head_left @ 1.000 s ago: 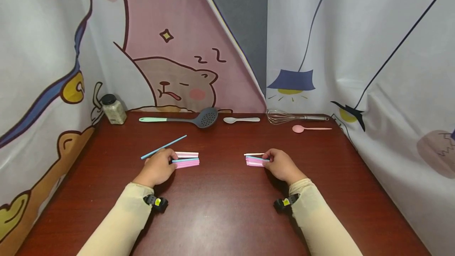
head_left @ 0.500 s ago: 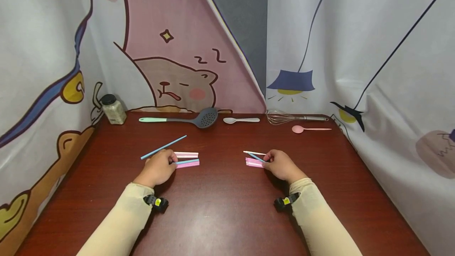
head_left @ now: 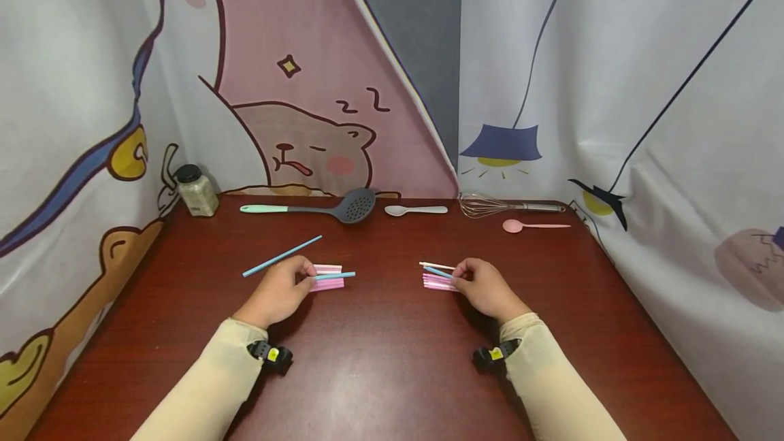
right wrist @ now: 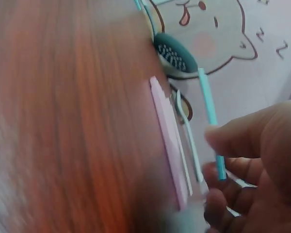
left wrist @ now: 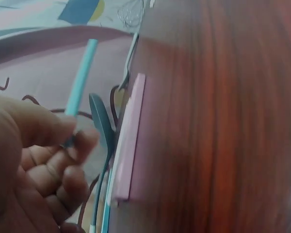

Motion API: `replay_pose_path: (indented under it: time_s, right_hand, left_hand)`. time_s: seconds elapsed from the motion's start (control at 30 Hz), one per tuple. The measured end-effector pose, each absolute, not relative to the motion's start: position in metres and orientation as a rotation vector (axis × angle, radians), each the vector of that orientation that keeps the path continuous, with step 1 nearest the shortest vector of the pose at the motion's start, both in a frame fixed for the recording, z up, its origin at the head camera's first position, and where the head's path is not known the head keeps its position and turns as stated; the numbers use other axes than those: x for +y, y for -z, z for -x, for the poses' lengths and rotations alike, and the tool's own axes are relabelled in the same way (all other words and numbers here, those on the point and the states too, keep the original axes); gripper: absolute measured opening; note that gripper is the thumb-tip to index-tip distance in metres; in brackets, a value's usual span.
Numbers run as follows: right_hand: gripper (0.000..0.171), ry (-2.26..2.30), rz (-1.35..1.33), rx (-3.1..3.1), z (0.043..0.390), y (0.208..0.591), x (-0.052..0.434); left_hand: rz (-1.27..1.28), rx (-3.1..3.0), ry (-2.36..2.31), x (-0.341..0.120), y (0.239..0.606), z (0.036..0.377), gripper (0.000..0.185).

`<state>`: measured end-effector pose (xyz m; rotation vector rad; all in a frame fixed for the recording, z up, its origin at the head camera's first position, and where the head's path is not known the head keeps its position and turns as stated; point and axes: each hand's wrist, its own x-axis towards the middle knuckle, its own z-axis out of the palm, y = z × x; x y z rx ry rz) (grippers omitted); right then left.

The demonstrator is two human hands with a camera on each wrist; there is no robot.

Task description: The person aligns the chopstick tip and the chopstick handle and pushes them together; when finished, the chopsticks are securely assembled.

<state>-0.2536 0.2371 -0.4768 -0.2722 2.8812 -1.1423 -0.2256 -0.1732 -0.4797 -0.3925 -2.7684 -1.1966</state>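
— So, head view first: what are the hands doing?

— The left hand [head_left: 283, 289] has its fingers curled over the near end of a pink stick bundle [head_left: 327, 283] on the tabletop [head_left: 380, 359], and pinches a blue stick [head_left: 333, 275] that juts out past the bundle toward the other hand. The right hand [head_left: 484, 284] mirrors it, fingers closed on a short blue stick [head_left: 437, 271] above its own pink bundle [head_left: 437, 282], with a white stick [head_left: 436, 265] just beyond. A long blue stick [head_left: 282, 255] lies loose beyond the left hand.

— And the poses?

— Both forearms rest low, palms down, knuckles up, the hands well apart.

— Left wrist view?

— Thumb and fingertips [left wrist: 85, 141] pinch the blue stick [left wrist: 82, 80], which is raised off the wood; the pink bundle [left wrist: 131, 141] lies flat beside the hand.

— Right wrist view?

— Much the same: fingertips [right wrist: 218, 138] clamped on the thin blue stick [right wrist: 209, 109], the pink bundle [right wrist: 167, 141] lying beside them. The frame is blurred, so I cannot tell the grip exactly.

— What could go wrong?

— I'd judge that each pinch is narrow and near one end. A thin stick could swivel or slip out, or drag against the pink sticks and scatter the tidy bundle.
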Motion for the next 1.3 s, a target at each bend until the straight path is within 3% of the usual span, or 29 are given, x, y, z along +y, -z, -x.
replay_pose_path:
  time_s: [0.27, 0.53, 1.3]
  right_hand:
    - [0.007, 1.534, 0.569, 2.754, 0.237, 0.462, 0.213]
    - [0.010, 1.645, 0.727, 2.683, 0.220, 0.453, 0.191]
    - [0.013, 1.655, 0.740, 2.677, 0.211, 0.447, 0.186]
  left_hand:
    - [0.440, -2.613, 1.556, -0.151, 0.471, 0.215, 0.004]
    - [0.497, -2.493, 1.715, -0.138, 0.467, 0.208, 0.006]
    - [0.613, -2.439, 1.755, -0.132, 0.465, 0.202, 0.004]
